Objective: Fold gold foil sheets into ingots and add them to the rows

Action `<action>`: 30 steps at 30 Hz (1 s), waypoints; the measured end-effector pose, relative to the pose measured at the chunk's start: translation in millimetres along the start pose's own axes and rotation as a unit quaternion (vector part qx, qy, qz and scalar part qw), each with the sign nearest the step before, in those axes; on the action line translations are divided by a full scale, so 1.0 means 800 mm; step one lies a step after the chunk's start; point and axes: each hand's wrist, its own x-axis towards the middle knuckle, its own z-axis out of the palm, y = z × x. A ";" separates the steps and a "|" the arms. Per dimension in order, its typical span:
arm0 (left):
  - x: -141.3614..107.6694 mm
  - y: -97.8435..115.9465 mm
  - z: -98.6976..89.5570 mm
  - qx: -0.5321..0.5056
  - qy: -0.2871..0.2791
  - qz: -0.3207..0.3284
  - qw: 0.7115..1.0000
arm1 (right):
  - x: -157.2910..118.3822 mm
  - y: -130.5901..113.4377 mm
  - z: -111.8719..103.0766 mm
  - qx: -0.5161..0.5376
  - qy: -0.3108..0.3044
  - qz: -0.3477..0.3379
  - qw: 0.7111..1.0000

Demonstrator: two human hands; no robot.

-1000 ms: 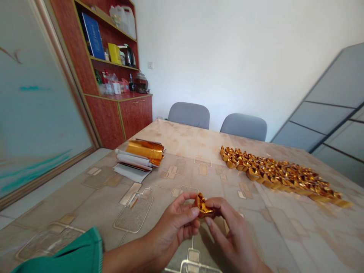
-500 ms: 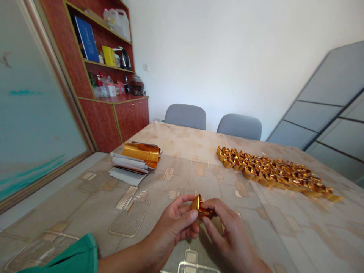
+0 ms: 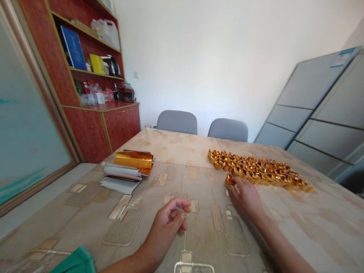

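My right hand (image 3: pixel 247 195) reaches out to the right and grips a folded gold foil paper ingot (image 3: pixel 229 179) between thumb and fingers. That ingot is at the near left edge of a large group of folded gold paper ingots (image 3: pixel 261 168), set close together in rows. My left hand (image 3: pixel 173 216) hovers over the middle of the near table with its fingers loosely curled and a gap between thumb and index finger; it holds nothing. To the far left lies a stack of curled gold foil paper sheets (image 3: pixel 133 161) with white backs.
A patterned cloth covers the table (image 3: pixel 170 151). Two grey chairs (image 3: pixel 176 122) stand at its far side. A red-brown cabinet (image 3: pixel 93 121) with bottles and boxes is at the back left. Grey panels (image 3: pixel 301 98) lean along the right. A frosted glass door (image 3: pixel 25 132) is on the left.
My right hand has carried the gold paper ingot away from my left hand, forward and right to the group. My left hand has let go of it. The view has turned slightly right.
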 end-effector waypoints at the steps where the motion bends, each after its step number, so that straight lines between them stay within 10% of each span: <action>1: 0.000 0.000 0.000 0.003 -0.001 0.002 1.000 | 0.004 0.008 0.001 -0.025 0.004 0.003 1.000; 16: -0.002 0.003 0.001 0.037 0.000 -0.023 0.999 | 0.041 0.034 0.016 -0.184 0.047 -0.008 0.982; 30: -0.005 -0.004 0.002 0.085 -0.015 0.017 0.996 | 0.031 0.004 0.004 -0.094 0.086 -0.035 0.991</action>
